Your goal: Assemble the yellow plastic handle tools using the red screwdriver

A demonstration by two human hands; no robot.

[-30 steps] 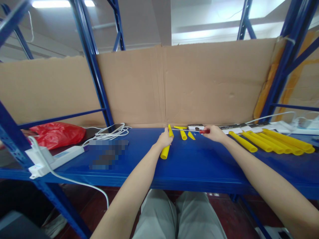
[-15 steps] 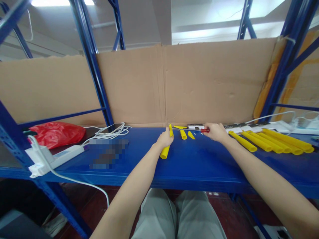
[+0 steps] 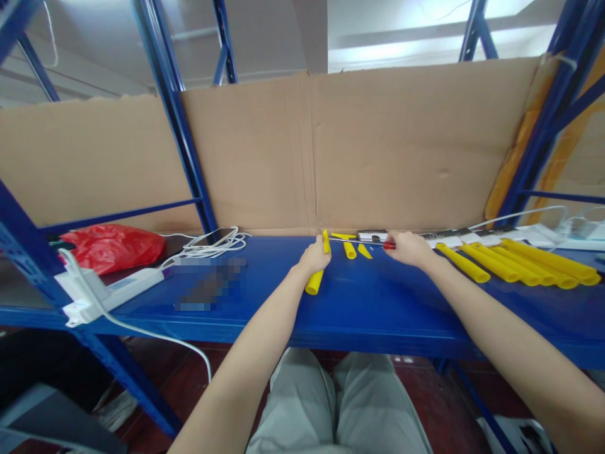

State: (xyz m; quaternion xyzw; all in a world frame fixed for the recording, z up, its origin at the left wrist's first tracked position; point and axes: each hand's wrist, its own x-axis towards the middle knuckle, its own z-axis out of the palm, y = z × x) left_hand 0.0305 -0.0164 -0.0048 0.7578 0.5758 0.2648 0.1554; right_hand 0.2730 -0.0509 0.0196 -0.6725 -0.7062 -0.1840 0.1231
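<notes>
My left hand [image 3: 316, 257] is closed around a yellow tube [image 3: 314, 282], which stands tilted above the blue shelf [image 3: 368, 312]. My right hand [image 3: 407, 248] grips the red handle of a screwdriver [image 3: 389, 244]. Its thin metal shaft points left, and its tip reaches the upper part of the held tube; whether it is inside cannot be made out. Between my hands lie a short yellow tube piece [image 3: 350, 251] and a pointed yellow scrap [image 3: 364, 251], with another yellow piece [image 3: 344, 236] behind them.
Several yellow tubes [image 3: 491, 263] lie in a row at the right. Coiled white cable [image 3: 222, 244], a power strip [image 3: 127, 293] and a red plastic bag [image 3: 116, 247] are at the left. A cardboard wall [image 3: 401, 151] closes off the back.
The camera view has tilted down slightly, so the scene sits a little differently in frame. Both hands keep their grips, and the screwdriver remains at the tube's upper part.
</notes>
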